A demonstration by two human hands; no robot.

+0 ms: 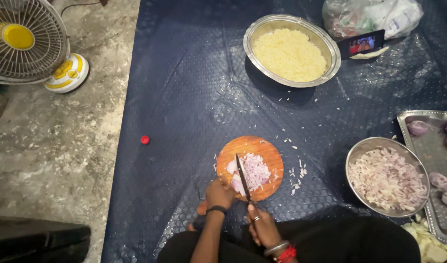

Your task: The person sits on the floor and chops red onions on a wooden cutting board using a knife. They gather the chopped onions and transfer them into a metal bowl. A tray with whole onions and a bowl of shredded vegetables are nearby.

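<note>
The right hand (263, 228) was closed around the handle of a knife (242, 177), its grip tight, with the dark blade running up and away over the heap of cut onion (252, 171). The left hand (219, 194) sat at the near edge of the round wooden board (270, 155), its grip curled down on an uncut piece of onion, the fingers just beside the blade (how far the fingertips were tucked back I could not tell).

That closeness looked like the main risk: a downward stroke could have nicked a finger if the slippery piece rolled or the left hand crept toward the edge. The board itself lay on a dark blue mat (184, 97) spread on the floor, not on a tabletop, so I judged it might slide or rock under a hard chop. The heap was already crowding the right half of the board, and white bits (296, 176) lay scattered on the mat beside it; more would likely have spilled off with each cut.

To the right stood a steel bowl (356, 156) of chopped onion, and past it a tray (426, 151) with peeled whole onions (418, 127). Well apart, at the top, were a larger bowl (333, 53) of pale yellow shreds, a phone (362, 45) leaning on a plastic bag (374, 15), and at far left a fan (23, 41) on bare concrete. A small red cap (145, 140) lay alone on the mat.
</note>
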